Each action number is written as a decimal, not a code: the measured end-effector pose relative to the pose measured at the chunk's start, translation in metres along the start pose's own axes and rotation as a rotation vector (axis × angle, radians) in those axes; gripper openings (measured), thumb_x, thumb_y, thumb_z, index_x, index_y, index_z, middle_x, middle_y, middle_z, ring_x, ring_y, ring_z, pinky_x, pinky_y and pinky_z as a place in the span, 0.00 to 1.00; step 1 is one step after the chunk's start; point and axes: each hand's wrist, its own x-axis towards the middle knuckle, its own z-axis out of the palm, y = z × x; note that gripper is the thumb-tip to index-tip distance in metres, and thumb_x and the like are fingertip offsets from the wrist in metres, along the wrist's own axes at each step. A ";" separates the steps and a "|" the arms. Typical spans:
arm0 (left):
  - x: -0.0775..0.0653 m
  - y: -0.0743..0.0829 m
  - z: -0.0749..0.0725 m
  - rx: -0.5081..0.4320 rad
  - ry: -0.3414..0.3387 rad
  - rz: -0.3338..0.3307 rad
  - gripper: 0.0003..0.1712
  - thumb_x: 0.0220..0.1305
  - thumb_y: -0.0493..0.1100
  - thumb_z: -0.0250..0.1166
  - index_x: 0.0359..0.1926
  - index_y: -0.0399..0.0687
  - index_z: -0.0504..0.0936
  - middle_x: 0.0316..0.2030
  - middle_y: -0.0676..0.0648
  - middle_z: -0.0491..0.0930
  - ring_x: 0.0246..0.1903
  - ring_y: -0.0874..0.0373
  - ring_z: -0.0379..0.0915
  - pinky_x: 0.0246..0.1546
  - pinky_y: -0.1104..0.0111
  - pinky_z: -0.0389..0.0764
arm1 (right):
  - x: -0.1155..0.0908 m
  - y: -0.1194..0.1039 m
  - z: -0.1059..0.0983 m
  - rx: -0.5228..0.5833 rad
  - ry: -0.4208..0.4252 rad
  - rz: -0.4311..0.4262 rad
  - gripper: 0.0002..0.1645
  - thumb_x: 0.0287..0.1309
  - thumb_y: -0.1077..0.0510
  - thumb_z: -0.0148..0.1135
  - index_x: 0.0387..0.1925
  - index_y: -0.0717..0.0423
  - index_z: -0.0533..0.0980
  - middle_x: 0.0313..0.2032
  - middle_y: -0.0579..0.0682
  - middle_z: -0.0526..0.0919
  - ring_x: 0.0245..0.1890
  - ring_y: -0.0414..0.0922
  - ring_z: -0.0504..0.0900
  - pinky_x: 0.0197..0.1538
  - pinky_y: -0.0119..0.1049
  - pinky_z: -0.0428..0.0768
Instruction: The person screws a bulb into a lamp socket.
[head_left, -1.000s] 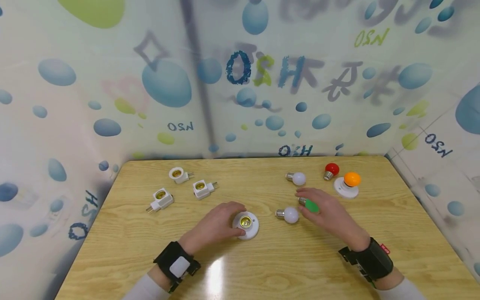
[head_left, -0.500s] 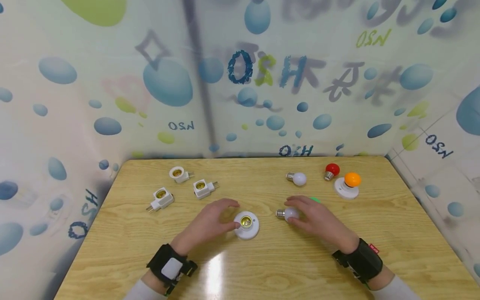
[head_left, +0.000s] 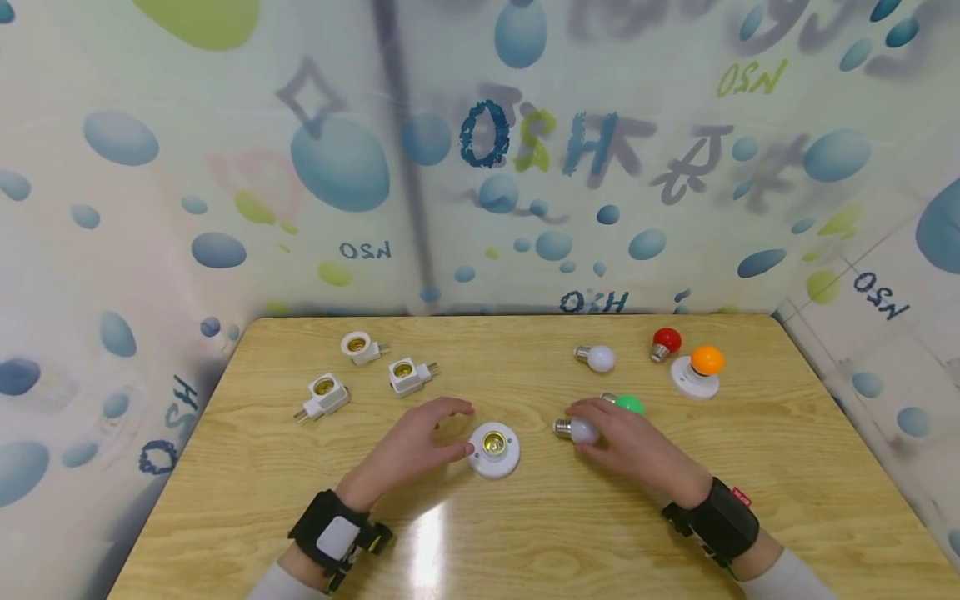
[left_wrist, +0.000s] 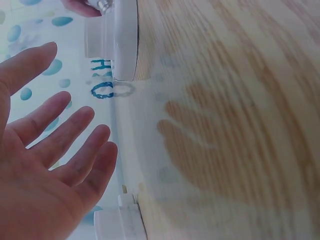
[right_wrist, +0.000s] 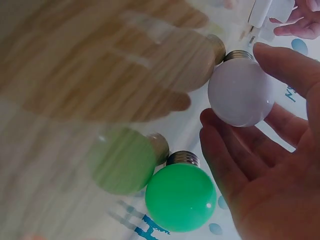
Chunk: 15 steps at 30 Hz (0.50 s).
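Observation:
My right hand point(head_left: 632, 440) is at a white light bulb point(head_left: 582, 431) lying on the table, thumb on its near side and fingers on the far side. In the right wrist view the relaxed fingers stand loosely about the white globe. Just behind that hand lies a green bulb point(head_left: 630, 404), its metal base partly covered by the fingers in the head view. To the left, my left hand point(head_left: 412, 447) is held with fingers spread, the thumb tip right at the edge of a round white lamp holder point(head_left: 511, 454). The holder's brass socket faces up and holds no bulb.
Several white plug-in sockets, among them a round one point(head_left: 356, 347) and a square one point(head_left: 327, 397), lie at the back left. Farther right are another white bulb point(head_left: 600, 359), a red bulb point(head_left: 667, 340) and an orange bulb point(head_left: 707, 360) in a round holder point(head_left: 690, 384).
My right hand has moved from the green bulb toward me and left, to the nearer white bulb. My left hand has drawn back from the lamp holder it was touching.

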 end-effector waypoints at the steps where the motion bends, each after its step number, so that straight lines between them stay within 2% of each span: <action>1: 0.000 0.000 0.000 -0.002 -0.003 0.001 0.29 0.55 0.49 0.71 0.57 0.46 0.77 0.57 0.47 0.76 0.57 0.53 0.70 0.54 0.58 0.73 | 0.000 0.000 0.000 0.004 -0.003 0.005 0.29 0.55 0.51 0.68 0.59 0.50 0.74 0.57 0.49 0.75 0.54 0.43 0.74 0.53 0.42 0.77; 9: -0.001 -0.002 0.001 -0.010 -0.011 0.002 0.30 0.54 0.48 0.71 0.57 0.45 0.77 0.57 0.47 0.76 0.56 0.52 0.70 0.54 0.57 0.73 | -0.002 -0.002 0.000 0.007 -0.011 0.023 0.31 0.55 0.52 0.68 0.60 0.51 0.73 0.56 0.48 0.76 0.51 0.42 0.74 0.52 0.42 0.77; 15: 0.000 -0.004 0.004 0.002 -0.029 0.010 0.31 0.54 0.49 0.71 0.58 0.43 0.77 0.57 0.46 0.76 0.58 0.51 0.70 0.57 0.57 0.70 | -0.004 -0.004 -0.006 -0.010 0.028 0.016 0.32 0.53 0.51 0.69 0.60 0.53 0.73 0.54 0.49 0.76 0.49 0.42 0.74 0.49 0.41 0.78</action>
